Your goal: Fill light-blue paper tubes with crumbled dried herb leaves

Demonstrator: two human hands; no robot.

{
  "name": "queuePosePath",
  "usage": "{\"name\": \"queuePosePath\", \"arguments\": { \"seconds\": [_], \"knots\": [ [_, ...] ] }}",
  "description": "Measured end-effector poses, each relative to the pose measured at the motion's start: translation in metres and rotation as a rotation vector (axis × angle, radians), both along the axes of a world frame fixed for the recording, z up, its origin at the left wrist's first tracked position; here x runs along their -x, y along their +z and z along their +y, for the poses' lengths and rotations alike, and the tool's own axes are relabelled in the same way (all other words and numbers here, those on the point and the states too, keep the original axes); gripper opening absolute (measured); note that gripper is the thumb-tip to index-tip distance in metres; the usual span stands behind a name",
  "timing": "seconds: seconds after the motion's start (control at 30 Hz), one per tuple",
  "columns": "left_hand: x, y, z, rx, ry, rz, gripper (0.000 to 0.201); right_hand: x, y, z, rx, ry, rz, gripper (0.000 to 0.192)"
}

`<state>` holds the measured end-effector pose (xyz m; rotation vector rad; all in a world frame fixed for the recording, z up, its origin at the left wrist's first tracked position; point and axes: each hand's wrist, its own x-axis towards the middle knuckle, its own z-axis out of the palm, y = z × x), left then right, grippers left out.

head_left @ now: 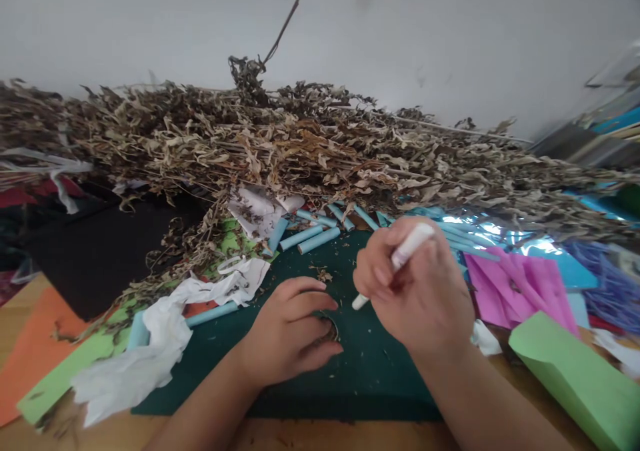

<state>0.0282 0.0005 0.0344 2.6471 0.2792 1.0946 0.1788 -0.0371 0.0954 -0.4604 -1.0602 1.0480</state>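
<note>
Mat lies before you on the surface | plants behind it | tissue at your left | paper at your right

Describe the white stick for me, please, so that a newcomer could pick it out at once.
Find the dark green sheet in front of the person, then the right grip over it. The white stick is held there, slanting from upper right to lower left. Unlike the pale blue tubes lying beyond, it is white and held.

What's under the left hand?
The dark green sheet, and part of a small round object showing between the fingers. The left hand covers the rest, so I can't identify that object.
</note>
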Motion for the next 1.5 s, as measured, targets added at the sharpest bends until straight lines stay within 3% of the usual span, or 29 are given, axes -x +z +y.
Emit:
{"name": "queuePosePath", "arguments": {
  "seconds": [0.17, 0.33, 0.5, 0.8, 0.97, 1.13, 1.3, 1.5],
  "knots": [
    [-0.006, -0.008, -0.001, 0.156, -0.069, -0.092, 0.018, 0.006, 0.001, -0.013, 0.028, 0.141, 0.082, 0.036],
    [-0.009, -0.015, -0.007, 0.312, -0.061, -0.148, 0.022, 0.006, -0.002, -0.013, 0.014, 0.200, 0.089, 0.043],
    [-0.008, -0.013, -0.009, 0.338, 0.004, -0.180, 0.033, 0.006, -0.002, -0.012, 0.006, 0.201, 0.085, 0.043],
    [-0.006, -0.014, -0.009, 0.352, 0.014, -0.147, 0.035, 0.015, -0.011, -0.012, 0.036, 0.256, 0.048, 0.044],
    [-0.008, -0.017, -0.010, 0.394, 0.018, -0.119, 0.029, 0.020, -0.012, -0.013, 0.044, 0.233, -0.085, 0.044],
    [-0.015, -0.027, -0.014, 0.478, -0.149, -0.073, 0.016, 0.021, -0.012, -0.011, 0.050, 0.246, -0.120, 0.043],
    [-0.020, -0.034, -0.018, 0.676, -0.223, -0.164, 0.028, 0.020, -0.015, -0.005, 0.076, 0.210, -0.086, 0.043],
    [-0.023, -0.033, -0.022, 0.762, -0.081, -0.100, 0.017, 0.021, -0.017, -0.001, 0.073, 0.211, -0.083, 0.045]
  ]
}}
